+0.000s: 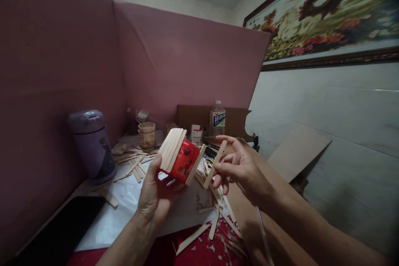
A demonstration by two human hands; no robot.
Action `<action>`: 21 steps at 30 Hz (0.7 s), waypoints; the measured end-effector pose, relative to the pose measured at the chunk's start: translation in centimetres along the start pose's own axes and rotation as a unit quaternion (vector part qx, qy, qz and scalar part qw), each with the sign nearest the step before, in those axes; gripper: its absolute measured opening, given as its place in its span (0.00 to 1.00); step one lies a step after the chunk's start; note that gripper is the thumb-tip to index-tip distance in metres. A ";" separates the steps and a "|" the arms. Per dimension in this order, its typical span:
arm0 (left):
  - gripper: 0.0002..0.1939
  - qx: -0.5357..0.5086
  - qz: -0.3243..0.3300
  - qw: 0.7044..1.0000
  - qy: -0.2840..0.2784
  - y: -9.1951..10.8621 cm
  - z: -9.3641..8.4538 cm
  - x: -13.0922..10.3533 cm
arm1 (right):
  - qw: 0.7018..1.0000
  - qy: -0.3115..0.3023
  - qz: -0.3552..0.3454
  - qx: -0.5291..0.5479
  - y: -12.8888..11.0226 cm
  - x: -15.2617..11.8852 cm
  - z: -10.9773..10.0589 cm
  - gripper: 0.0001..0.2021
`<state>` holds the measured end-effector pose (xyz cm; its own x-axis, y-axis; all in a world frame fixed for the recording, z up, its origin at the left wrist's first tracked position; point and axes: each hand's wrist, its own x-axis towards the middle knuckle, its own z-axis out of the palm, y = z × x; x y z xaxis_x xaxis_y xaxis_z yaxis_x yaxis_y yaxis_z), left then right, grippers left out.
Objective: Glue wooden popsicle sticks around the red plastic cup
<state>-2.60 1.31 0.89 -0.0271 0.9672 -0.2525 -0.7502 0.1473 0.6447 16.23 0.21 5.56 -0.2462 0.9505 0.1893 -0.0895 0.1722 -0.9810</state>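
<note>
My left hand (153,197) is closed around a red plastic container (186,160), tilted above the table. Pale popsicle sticks (172,149) cover its left part side by side, and a single stick (195,165) runs along its right edge. Between them the red printed surface stays bare. My right hand (238,168) pinches one loose popsicle stick (215,163) between thumb and fingers, just right of the container and apart from it. Part of the left fingers is hidden behind the container.
Loose sticks (191,239) lie scattered over the white sheet (124,212) and red cloth. A purple flask (93,145) stands left, a dark flat object (62,232) nearer me. Behind are a stick-covered cup (146,135) and a plastic bottle (217,119). Cardboard (255,216) lies at right.
</note>
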 end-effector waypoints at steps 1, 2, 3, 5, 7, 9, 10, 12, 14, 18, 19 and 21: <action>0.23 0.002 -0.008 1.000 -0.003 -0.1 0.0 -0.1 | 1.000 0.001 -0.014 -0.002 -0.2 0.0 -0.1 0.33; 0.24 0.005 -0.015 1.000 -0.006 -0.3 0.1 -0.2 | 1.000 -0.004 -0.025 -0.003 -0.4 0.1 -0.1 0.31; 0.24 0.010 -0.022 1.000 -0.007 -0.4 0.1 -0.2 | 0.999 -0.011 -0.032 -0.003 -0.6 0.2 -0.2 0.29; 0.26 0.024 -0.034 0.999 -0.010 -0.6 0.1 -0.4 | 0.999 -0.015 -0.042 0.003 -0.7 0.6 -0.2 0.22; 0.28 0.033 -0.043 0.998 -0.013 -0.8 0.1 -0.4 | 0.999 -0.005 -0.049 0.014 -0.7 1.0 -0.1 0.16; 0.29 0.036 -0.044 0.998 -0.019 -1.0 0.1 -0.4 | 0.999 0.003 -0.048 0.022 -0.6 1.6 0.0 0.13; 0.29 0.035 -0.044 0.998 -0.021 -1.1 0.1 -0.4 | 0.999 0.002 -0.046 0.021 -0.5 1.9 0.0 0.12; 0.28 0.035 -0.048 0.998 -0.024 -1.1 0.1 -0.4 | 0.999 0.001 -0.043 0.008 -0.5 2.5 -0.1 0.11; 0.27 0.038 -0.050 0.998 -0.021 -1.1 0.1 -0.5 | 0.999 0.007 -0.049 -0.002 -0.5 3.1 -0.3 0.11; 0.26 0.039 -0.056 0.998 -0.010 -1.1 0.3 -0.7 | 0.998 0.015 -0.062 0.000 -0.4 4.3 -1.0 0.13; 0.26 0.037 -0.059 0.998 -0.008 -1.1 0.3 -0.7 | 0.998 0.012 -0.058 0.003 -0.3 4.5 -1.2 0.13; 0.26 0.036 -0.063 0.997 -0.008 -1.1 0.3 -0.6 | 0.999 0.009 -0.043 0.007 -0.2 4.9 -1.5 0.11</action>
<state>-1.56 0.58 0.56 0.0742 0.9433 -0.3235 -0.6979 0.2808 0.6589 16.48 5.17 6.61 -0.2198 0.9369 0.2718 -0.1225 0.2499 -0.9605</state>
